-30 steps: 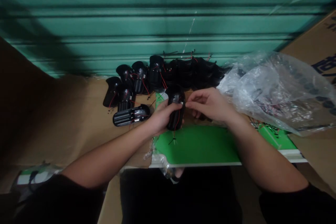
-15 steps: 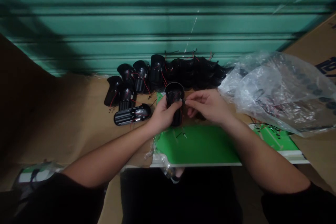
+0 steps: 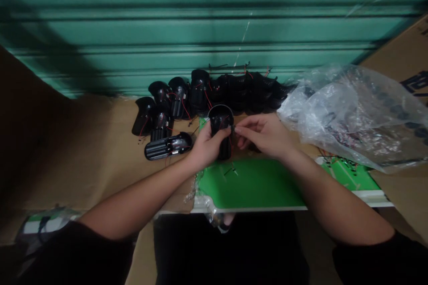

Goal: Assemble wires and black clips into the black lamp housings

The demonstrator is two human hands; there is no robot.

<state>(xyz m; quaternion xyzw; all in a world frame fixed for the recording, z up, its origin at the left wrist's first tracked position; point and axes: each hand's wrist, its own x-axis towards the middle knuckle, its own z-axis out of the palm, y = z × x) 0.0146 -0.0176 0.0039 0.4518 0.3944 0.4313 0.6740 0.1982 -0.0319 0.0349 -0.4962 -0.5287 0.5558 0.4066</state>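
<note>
My left hand [image 3: 209,142] is wrapped round a glossy black plastic shell [image 3: 220,116] with a rounded top and red wires, its thumb pressed on the shell's inner face. Close against the shell's right edge, my right hand [image 3: 262,133] has thumb and index finger pinched together; whatever is between the fingertips is too small and dark to name. Another black shell [image 3: 169,145] lies on its side left of my left wrist. A small piece with dark leads [image 3: 232,170] rests on the green mat [image 3: 254,189] below my hands.
Several similar black shells with red wires [image 3: 180,98] stand along the green ribbed wall [image 3: 214,31]. A clear plastic bag [image 3: 351,120] of parts lies at right, beside wired pieces on a green board [image 3: 357,176]. Brown cardboard [image 3: 110,160] covers the left side.
The held shell has shifted very slightly left. Both hands otherwise keep nearly the same grip and place.
</note>
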